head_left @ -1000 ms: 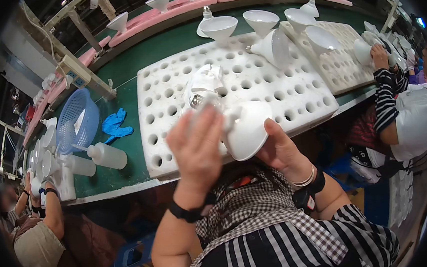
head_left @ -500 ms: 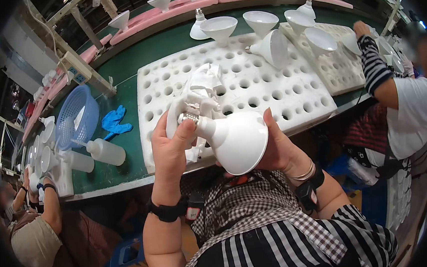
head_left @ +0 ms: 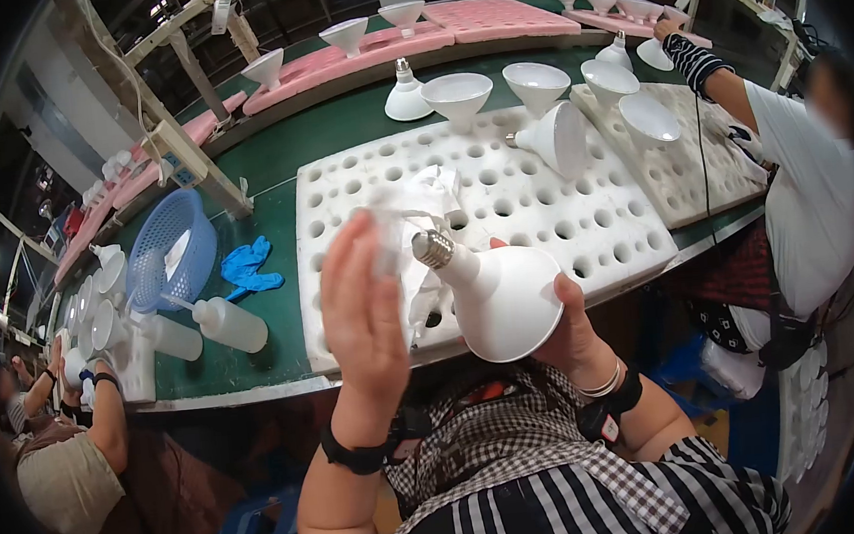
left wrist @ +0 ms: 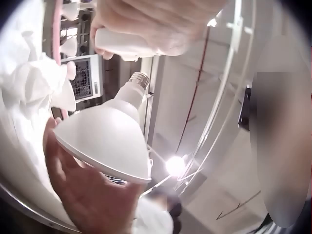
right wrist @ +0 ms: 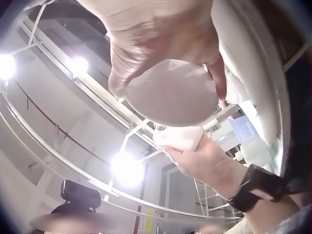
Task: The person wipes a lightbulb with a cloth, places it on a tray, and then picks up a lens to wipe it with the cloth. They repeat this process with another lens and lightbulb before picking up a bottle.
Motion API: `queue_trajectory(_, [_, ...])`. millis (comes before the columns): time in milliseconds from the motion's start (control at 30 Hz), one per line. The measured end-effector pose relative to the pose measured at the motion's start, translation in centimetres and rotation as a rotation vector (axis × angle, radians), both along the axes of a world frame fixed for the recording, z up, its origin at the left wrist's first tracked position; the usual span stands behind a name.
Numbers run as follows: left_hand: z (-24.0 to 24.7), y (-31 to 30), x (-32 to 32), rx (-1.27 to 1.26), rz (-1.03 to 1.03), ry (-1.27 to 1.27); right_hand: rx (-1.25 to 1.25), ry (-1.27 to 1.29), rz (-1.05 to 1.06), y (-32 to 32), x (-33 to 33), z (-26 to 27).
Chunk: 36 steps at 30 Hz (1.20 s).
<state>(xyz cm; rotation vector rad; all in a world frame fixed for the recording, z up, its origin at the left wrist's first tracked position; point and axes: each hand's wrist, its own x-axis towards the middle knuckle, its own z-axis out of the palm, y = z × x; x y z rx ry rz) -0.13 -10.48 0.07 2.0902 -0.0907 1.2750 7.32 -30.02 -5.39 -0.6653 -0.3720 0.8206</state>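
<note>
My right hand (head_left: 581, 340) holds a white reflector bulb (head_left: 506, 306) by its wide rim, with its metal screw base (head_left: 433, 249) tilted up to the left. In the right wrist view its textured front lens (right wrist: 170, 92) faces the camera, between the thumb and fingers. My left hand (head_left: 363, 317) is raised left of the screw base, apart from it. It pinches a white cloth pad (left wrist: 124, 44), blurred in the head view. Behind the bulb, a crumpled white cloth (head_left: 431, 191) lies on the white foam board (head_left: 339, 173).
Several reflector bulbs (head_left: 458, 89) stand along the board's back edge; one (head_left: 556, 141) lies tilted. On the left are a blue basket (head_left: 170, 247), a blue glove (head_left: 250, 268) and squeeze bottles (head_left: 231, 325). A neighbour (head_left: 800, 167) reaches across a second foam board (head_left: 691, 176).
My left hand has come off the screw base and lifted away with the pad. The bulb's base has tipped upward. The neighbour's arm has stretched further back.
</note>
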Motion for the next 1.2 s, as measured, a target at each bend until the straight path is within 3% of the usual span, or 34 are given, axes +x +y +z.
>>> queue_trajectory(33, [0.9, -0.5, -0.3, 0.268, 0.014, 0.079, 0.031, 0.060, 0.054, 0.0, 0.0, 0.0])
queue_trajectory(133, [1.1, -0.2, -0.2, 0.453, 0.015, 0.116, 0.004, 0.070, 0.120, 0.2, 0.0, -0.4])
queue_trajectory(200, [-0.4, 1.5, 0.8, -0.179, -0.231, 0.354, -0.018, 0.048, 0.181, -0.1, -0.2, 0.3])
queue_trajectory(233, [-0.8, 1.5, 0.9, -0.182, -0.231, 0.347, -0.023, 0.042, 0.181, -0.2, -0.2, 0.6])
queue_trajectory(300, [-1.2, 1.2, 0.4, -0.515, -0.188, 0.263, -0.009, 0.136, 0.193, -0.1, -0.4, 0.8])
queue_trajectory(333, [-0.7, 0.6, 0.3, -0.346, -0.087, 0.165, -0.003, 0.135, 0.183, 0.0, -0.5, 0.8])
queue_trajectory(367, [-0.4, 0.0, 0.1, -0.342, -0.093, 0.162, 0.042, 0.203, 0.179, 0.1, -0.4, 0.7])
queue_trajectory(433, [0.0, -1.4, -0.6, 0.426, 0.036, -0.041, 0.125, 0.338, 0.181, 0.5, -0.2, 0.3])
queue_trajectory(467, [0.2, -2.9, -1.3, 0.534, -0.069, 0.049, 0.203, 0.539, 0.160, 0.1, 0.1, -1.0])
queue_trajectory(500, [0.3, -3.9, -2.0, 0.639, -0.174, 0.142, 0.197, 0.540, 0.167, 0.1, -0.1, -1.0])
queue_trajectory(567, [-1.3, -3.7, -2.3, 0.631, -0.200, 0.108, 0.348, 0.645, 0.198, 0.0, -0.2, -0.9])
queue_trajectory(600, [-2.1, -3.4, -2.1, 0.626, -0.242, 0.076, -0.005, 0.307, 0.064, 0.3, -0.8, 0.2])
queue_trajectory(633, [-2.6, -2.6, -1.8, 0.626, -0.255, 0.080, -0.003, 0.315, 0.053, 0.1, -0.7, 0.2])
queue_trajectory(700, [-3.1, -0.1, -1.3, 0.626, -0.003, 0.110, 0.046, 0.454, 0.186, -0.3, -0.5, 0.2])
queue_trajectory(767, [-3.4, 1.3, -0.9, 0.582, 0.175, 0.104, -0.006, 0.440, 0.167, -0.3, -0.2, -0.1])
queue_trajectory(800, [-3.3, 1.4, -0.8, 0.579, 0.170, 0.110, 0.026, 0.418, 0.194, -0.3, -0.1, 0.1])
queue_trajectory(867, [-3.0, 1.5, -0.8, 0.143, 0.225, 0.026, 0.059, 0.393, 0.203, -0.3, 0.0, 0.5])
queue_trajectory(900, [-2.7, 0.7, -0.9, 0.145, 0.220, 0.029, 0.061, 0.397, 0.198, 0.0, 0.0, 0.4])
queue_trajectory(967, [-1.8, -2.5, -1.5, 0.278, 0.008, 0.012, -0.054, 0.331, 0.090, 0.5, -0.1, -0.1])
queue_trajectory(1033, [-1.3, -5.9, -2.6, 0.588, -0.130, 0.237, -0.084, 0.273, -0.070, 1.0, -1.5, 1.8])
queue_trajectory(1067, [-1.6, -5.6, -2.5, 0.595, -0.145, 0.215, -0.074, 0.291, -0.065, 0.8, -1.4, 1.2])
queue_trajectory(1100, [-2.3, -4.5, -2.0, 0.591, -0.140, 0.215, -0.060, 0.307, -0.061, 0.6, -1.2, 0.7])
queue_trajectory(1200, [-3.3, 0.0, -1.1, 0.642, 0.126, 0.134, -0.130, 0.245, 0.005, 0.4, -1.4, 1.5])
